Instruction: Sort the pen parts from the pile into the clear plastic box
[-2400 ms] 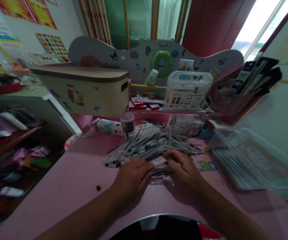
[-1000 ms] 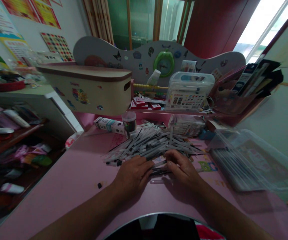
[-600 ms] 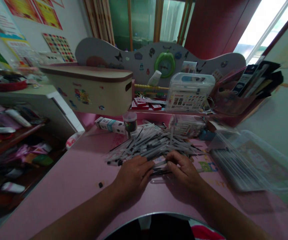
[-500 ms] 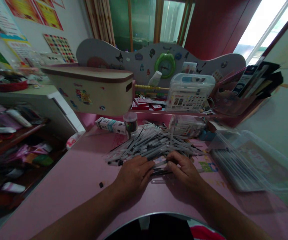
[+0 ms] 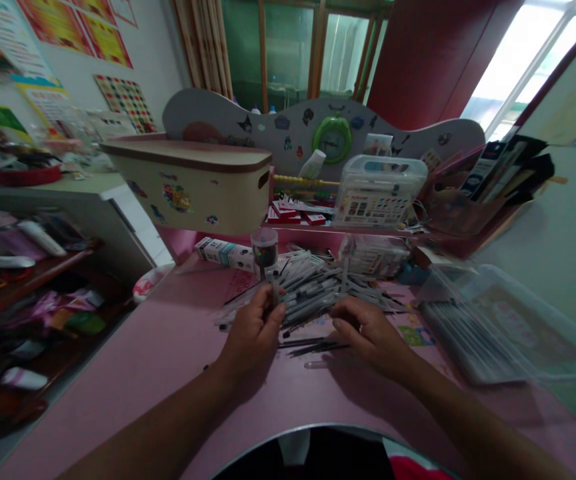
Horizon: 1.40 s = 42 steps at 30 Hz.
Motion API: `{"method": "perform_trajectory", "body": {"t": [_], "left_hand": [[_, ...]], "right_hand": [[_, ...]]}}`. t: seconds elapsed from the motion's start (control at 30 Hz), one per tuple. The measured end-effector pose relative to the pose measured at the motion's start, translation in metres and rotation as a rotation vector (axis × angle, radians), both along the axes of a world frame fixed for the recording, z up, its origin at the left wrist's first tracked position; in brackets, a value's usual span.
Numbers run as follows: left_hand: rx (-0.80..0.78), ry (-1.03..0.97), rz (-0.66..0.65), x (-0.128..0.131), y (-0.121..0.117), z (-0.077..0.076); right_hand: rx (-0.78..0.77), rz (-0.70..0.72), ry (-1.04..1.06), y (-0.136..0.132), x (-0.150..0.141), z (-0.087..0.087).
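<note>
On the pink desk, at lower centre, the left hand is clenched around a slim pen, pinching it nearly upright at the near edge of a heap of pens. Just right, loose pens lie crosswise, nearer the right hand, which is relaxed and grasps nothing visible; a clear plastic tray sits at far right

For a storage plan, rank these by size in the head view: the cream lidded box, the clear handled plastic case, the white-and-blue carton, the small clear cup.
1. Cream wooden box with brown lid
2. Clear plastic handled case
3. White-and-blue cardboard carton and small clear plastic cup: too close to rank; the carton looks longer, the cup taller.
</note>
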<state>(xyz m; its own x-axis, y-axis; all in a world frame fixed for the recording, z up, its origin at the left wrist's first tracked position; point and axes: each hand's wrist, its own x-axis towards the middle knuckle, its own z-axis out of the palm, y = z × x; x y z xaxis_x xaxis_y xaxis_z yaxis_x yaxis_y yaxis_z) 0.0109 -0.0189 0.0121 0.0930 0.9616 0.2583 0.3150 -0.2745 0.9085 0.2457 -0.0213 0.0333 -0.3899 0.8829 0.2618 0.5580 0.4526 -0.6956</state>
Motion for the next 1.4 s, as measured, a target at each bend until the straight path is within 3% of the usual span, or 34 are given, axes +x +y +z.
{"method": "perform_trajectory", "body": {"t": [0.17,0.3,0.63,0.93,1.1,1.3,1.4], "left_hand": [[0.187,0.323,-0.156,0.002,-0.003,0.0],[0.332,0.483,-0.19,0.005,-0.008,0.0],[0.335,0.563,-0.141,-0.001,-0.001,-0.002],[0.306,0.53,-0.09,-0.003,0.002,0.0],[0.18,0.281,0.022,-0.006,0.007,0.003],[-0.121,-0.352,0.123,-0.001,0.012,0.0],[-0.18,-0.468,0.118,-0.001,0.018,-0.009]], "right_hand": [[-0.084,0.001,-0.06,0.009,-0.021,0.026],[-0.043,0.006,-0.122,0.023,-0.029,0.029],[-0.019,-0.063,-0.221,0.038,-0.039,0.023],[0.048,-0.065,0.003,0.043,-0.044,0.008],[0.073,-0.099,0.083,0.047,-0.048,-0.007],[0.302,-0.062,-0.335,0.044,-0.061,-0.031],[0.323,-0.072,-0.444,0.04,-0.068,-0.035]]}}
